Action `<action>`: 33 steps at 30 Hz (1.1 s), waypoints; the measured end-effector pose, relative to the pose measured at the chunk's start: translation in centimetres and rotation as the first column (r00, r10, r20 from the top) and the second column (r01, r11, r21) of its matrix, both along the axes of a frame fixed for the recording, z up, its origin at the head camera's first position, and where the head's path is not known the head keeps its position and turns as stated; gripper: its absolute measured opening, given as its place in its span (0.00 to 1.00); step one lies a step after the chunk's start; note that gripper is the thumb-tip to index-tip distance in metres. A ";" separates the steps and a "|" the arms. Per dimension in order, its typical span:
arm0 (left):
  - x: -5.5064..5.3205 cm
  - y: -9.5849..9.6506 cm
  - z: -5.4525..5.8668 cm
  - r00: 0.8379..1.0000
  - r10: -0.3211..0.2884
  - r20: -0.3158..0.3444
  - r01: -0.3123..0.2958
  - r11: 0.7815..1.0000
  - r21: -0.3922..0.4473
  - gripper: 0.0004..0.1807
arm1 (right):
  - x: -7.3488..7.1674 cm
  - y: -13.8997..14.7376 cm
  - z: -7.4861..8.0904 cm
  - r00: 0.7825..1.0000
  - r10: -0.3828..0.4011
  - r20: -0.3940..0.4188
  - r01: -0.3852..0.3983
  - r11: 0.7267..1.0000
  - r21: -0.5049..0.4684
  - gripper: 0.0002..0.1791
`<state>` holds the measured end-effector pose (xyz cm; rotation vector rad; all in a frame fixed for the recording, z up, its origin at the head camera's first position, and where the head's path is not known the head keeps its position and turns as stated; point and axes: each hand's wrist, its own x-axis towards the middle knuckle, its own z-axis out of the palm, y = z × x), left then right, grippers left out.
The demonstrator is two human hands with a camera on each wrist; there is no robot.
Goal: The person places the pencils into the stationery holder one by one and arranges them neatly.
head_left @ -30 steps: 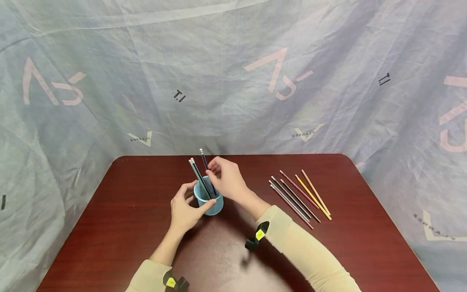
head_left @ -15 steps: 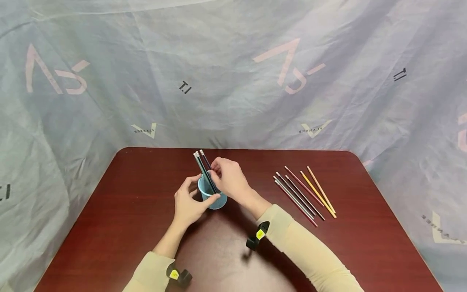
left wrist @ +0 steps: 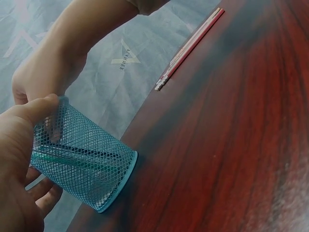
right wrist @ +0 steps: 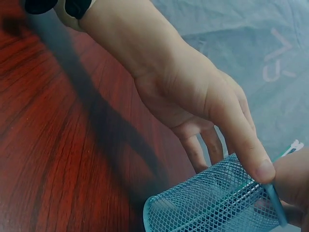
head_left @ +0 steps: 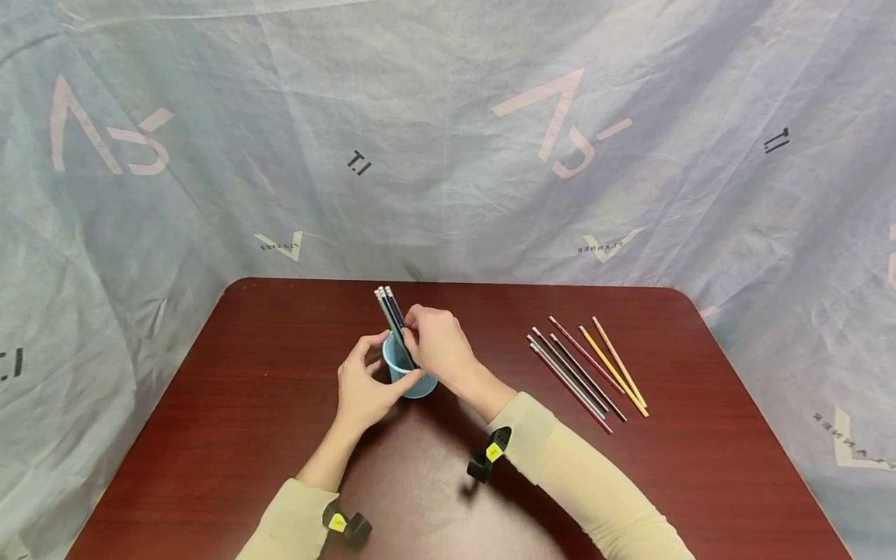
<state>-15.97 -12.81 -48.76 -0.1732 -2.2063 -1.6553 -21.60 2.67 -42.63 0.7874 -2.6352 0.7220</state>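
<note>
A light-blue mesh pencil cup (head_left: 414, 383) stands on the table, gripped at its rim by my left hand (head_left: 366, 389). In the right wrist view the left thumb presses on the rim of that cup (right wrist: 207, 203). Several dark and green pencils (head_left: 392, 315) with white eraser ends lean together out of the cup toward the back left. My right hand (head_left: 442, 342) is at the cup's mouth, pinching a dark pencil among them; its fingertips are partly hidden. Through the mesh in the left wrist view, dark and green pencil shafts (left wrist: 82, 157) show inside.
Several loose pencils lie on the table to the right: dark and red ones (head_left: 570, 373), a yellow one (head_left: 612, 369) and a tan one (head_left: 621, 365). The dark red wooden table (head_left: 245, 404) ends at a grey fabric backdrop (head_left: 448, 155).
The dark pencil in my right hand has gone lower into the cup and now leans against the others. My left hand keeps its grip on the cup. The head view has shifted slightly.
</note>
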 end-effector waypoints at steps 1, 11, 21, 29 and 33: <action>0.0 0.0 0.0 1.000 -0.002 -0.001 0.002 1.000 -0.001 0.42 | 0.0 -0.1 0.0 1.000 -0.007 0.000 0.007 1.000 0.003 0.05; -0.1 -0.2 -0.1 1.000 -0.007 0.008 0.007 1.000 0.003 0.42 | -0.3 -0.6 -0.3 0.998 -0.053 0.032 0.052 0.998 0.021 0.05; -0.4 0.2 -0.3 1.000 -0.019 0.025 0.019 1.000 0.015 0.42 | -0.1 1.0 0.6 1.000 -0.026 0.002 0.026 1.000 -0.002 0.04; -0.5 -0.1 0.1 0.999 -0.012 0.040 0.012 1.000 0.010 0.41 | -1.0 5.0 3.2 0.996 -0.038 -0.081 0.028 0.993 -0.117 0.05; -0.2 -0.8 0.3 1.000 0.010 0.017 -0.011 1.000 0.008 0.41 | -1.6 7.0 4.4 0.994 -0.064 -0.085 0.050 0.987 -0.154 0.06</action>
